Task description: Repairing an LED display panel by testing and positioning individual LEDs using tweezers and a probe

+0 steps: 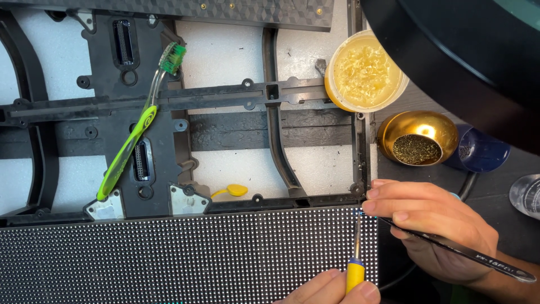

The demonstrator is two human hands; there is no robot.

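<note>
Lying far left of both hands, a green toothbrush (132, 135) rests diagonally on the black plastic frame (225, 101), bristles up top. A small yellow tab (235, 190) sits on the white surface left of the hands, just above the dotted LED panel (169, 259), which fills the bottom and runs under the tool tip. Left hand (332, 290) comes up from the bottom edge, fingers closed around the yellow handle of a fine-tipped iron or pick (356, 256); its thin shaft points up to the panel's top right corner, right by the right fingertips. Right hand (433, 225) sits just right of that tip, pinching black tweezers (461, 253) that trail back over the palm toward the wrist, fingertips touching the frame's corner. Above the right hand: a tub of amber flux (364, 73), a gold bowl of brass wool (419, 138), and a blue dish (481, 151) beside it. A clear glass object (526, 194) is cut off at far right. Dark lamp or magnifier rim (467, 50) overhangs top right. Judgement: the tool is light and stiff, best held low on the handle, pencil-style; the panel looks rigid but its tiny dots seem fragile, so handle by the edges.
</note>
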